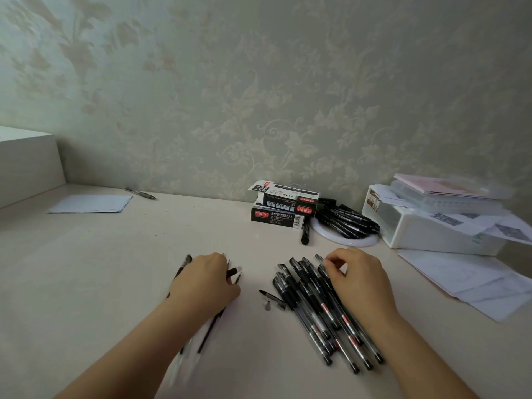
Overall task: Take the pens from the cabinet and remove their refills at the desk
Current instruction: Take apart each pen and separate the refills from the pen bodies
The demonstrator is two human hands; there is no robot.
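Observation:
A pile of several black gel pens [313,306] lies on the desk [115,254] in front of me, right of centre. My right hand [357,277] sits over the pile's far end, its fingers curled and pinching one pen's tip. My left hand [204,280] lies over a smaller bunch of refills and pen parts [207,332], its fingers curled round them. A loose pen cap [272,298] and a small tip piece [267,306] lie between my hands.
Two black pen boxes [283,208] are stacked by the wall. Beside them, black markers [348,220] rest on a white ring. A white plastic box with papers [431,223] stands at the right, a sheet [92,203] and a lone pen [141,193] at far left.

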